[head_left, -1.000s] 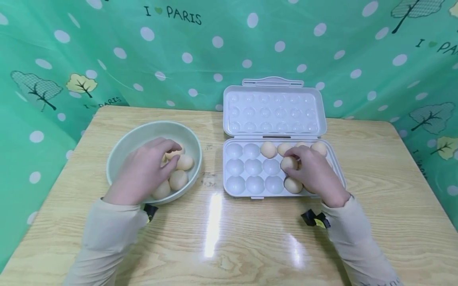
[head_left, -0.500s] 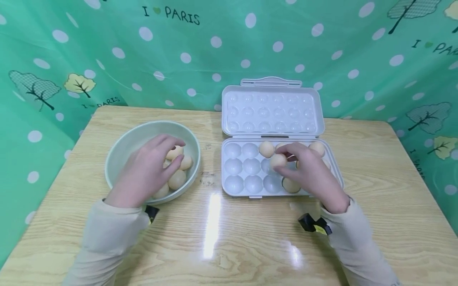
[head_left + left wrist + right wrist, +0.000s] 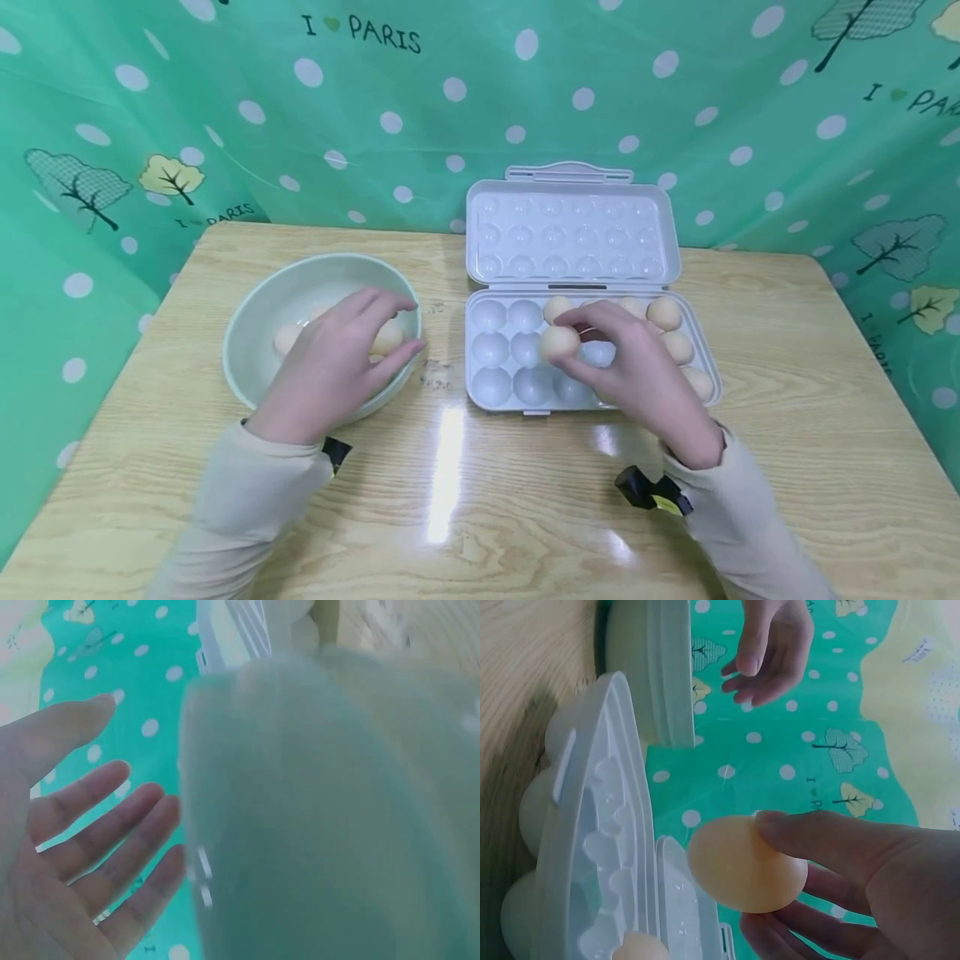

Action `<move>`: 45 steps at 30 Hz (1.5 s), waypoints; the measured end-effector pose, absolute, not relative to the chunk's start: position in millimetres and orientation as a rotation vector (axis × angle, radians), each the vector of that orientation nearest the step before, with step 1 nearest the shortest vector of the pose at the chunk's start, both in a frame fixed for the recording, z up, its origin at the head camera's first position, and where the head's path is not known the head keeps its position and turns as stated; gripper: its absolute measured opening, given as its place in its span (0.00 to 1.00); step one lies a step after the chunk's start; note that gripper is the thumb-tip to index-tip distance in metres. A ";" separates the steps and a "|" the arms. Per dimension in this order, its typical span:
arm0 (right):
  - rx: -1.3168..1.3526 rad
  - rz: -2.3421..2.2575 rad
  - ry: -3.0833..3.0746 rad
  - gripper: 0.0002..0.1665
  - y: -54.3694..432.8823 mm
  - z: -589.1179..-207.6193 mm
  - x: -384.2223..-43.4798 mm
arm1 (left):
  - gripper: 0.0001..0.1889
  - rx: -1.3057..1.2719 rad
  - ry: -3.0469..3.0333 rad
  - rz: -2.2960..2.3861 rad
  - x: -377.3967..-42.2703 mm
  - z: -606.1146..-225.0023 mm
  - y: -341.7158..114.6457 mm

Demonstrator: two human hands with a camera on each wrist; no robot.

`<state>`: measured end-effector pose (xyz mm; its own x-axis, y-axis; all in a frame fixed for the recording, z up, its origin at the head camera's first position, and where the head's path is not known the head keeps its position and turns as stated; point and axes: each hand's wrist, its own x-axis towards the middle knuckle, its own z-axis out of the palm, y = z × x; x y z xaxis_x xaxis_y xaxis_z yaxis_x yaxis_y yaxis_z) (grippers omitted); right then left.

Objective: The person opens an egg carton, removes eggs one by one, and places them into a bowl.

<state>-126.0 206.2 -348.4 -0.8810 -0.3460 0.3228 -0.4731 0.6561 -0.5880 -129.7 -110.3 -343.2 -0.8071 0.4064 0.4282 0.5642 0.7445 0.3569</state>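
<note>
My right hand [image 3: 637,362] pinches a pale brown egg [image 3: 559,342] between thumb and fingers. The egg is held above the middle of a white plastic egg box [image 3: 491,350], as the right wrist view shows too. Several eggs [image 3: 664,314] sit in the box's right part; the hand hides some of them. Over the right side of a pale green bowl [image 3: 251,304] is my left hand [image 3: 337,358], thumb and fingers apart and holding nothing. Eggs [image 3: 387,338] lie in the bowl, partly hidden by that hand. In the left wrist view, the bowl's side is close to the fingers.
The box's lid [image 3: 573,229] stands raised at the back, hinged to the base. Bowl and box rest side by side on a wooden table [image 3: 480,500]. Behind the table hangs a green dotted curtain [image 3: 487,100].
My right hand has moved left over the egg box with the egg, away from the occupied hollows. My left hand has shifted right across the bowl, uncovering an egg at its left.
</note>
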 end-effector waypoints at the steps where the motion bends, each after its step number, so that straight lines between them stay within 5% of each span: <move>1: 0.678 1.045 -2.683 0.19 205.4 -347.5 -125.2 | 0.18 -0.767 -2.617 -0.685 -129.6 -343.8 -108.6; 27: 0.791 1.130 -2.501 0.18 169.7 -355.2 -112.2 | 0.21 -1.113 -2.510 -1.060 -118.1 -352.3 -67.8; 45: 0.783 1.445 -2.440 0.18 148.8 -359.5 -118.3 | 0.22 -1.081 -2.455 -1.056 -117.4 -354.1 -61.1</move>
<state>-118.3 148.8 -359.5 -0.8400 -0.3397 0.4232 -0.5344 0.3821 -0.7539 -117.4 -61.1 -354.1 -0.6902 0.5344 0.4879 0.7218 0.4596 0.5176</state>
